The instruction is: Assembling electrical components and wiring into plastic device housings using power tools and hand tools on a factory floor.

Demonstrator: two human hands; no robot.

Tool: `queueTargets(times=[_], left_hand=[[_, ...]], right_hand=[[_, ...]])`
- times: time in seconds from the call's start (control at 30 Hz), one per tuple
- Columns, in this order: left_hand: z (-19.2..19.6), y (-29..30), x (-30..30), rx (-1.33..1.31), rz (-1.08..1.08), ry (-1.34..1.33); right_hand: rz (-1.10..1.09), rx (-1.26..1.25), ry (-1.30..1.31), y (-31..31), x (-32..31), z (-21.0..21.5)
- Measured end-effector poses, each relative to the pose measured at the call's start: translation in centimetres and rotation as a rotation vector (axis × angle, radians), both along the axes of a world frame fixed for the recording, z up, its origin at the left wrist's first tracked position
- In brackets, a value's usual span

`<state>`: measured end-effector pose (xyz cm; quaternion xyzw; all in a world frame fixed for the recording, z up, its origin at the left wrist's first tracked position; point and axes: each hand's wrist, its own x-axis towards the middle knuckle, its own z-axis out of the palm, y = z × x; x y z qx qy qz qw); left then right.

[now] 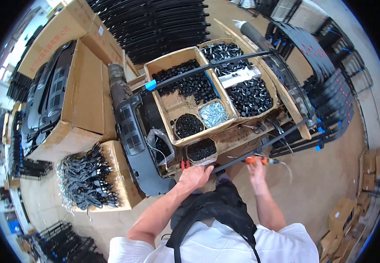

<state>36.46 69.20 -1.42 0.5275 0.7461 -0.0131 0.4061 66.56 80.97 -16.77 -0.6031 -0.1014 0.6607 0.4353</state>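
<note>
My right hand (pixel 256 171) is wrapped round an orange electric screwdriver (pixel 261 160), whose cord trails off to the right. The tool lies beside the near bar of a black tube frame (pixel 242 156). This frame spans the parts boxes and has a blue piece (pixel 151 85) on its far left end. My left hand (pixel 194 176) is closed at the near end of the same bar, its fingertips partly hidden. Just beyond it are a small tub of black screws (pixel 202 149) and a red-handled tool (pixel 184 165).
Cardboard trays hold black caps (pixel 185 81), silver screws (pixel 214 115) and a tub of dark screws (pixel 188 126). A black plastic cover (pixel 135 144) stands left of them. Further left are a box of bundled cables (pixel 89 179) and a large carton (pixel 87 87). Black frames (pixel 326 79) are stacked at right.
</note>
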Motion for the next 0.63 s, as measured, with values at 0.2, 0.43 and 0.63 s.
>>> queueTargets(times=[0.2,0.43,0.63], left_hand=[[0.6,2.3,1.9,-0.093,0.053,0.014],[1.7,0.6,1.9,-0.075,0.229,0.080],[0.7,-0.9,4.2,0.399,0.361,0.373]], right_hand=[[0.157,-0.072,0.295,7.0,-4.8,-9.9],[1.887,-0.144,0.015,7.6,-1.7,6.8],[2.357,0.420,0.125,16.6,-12.6,22.9]])
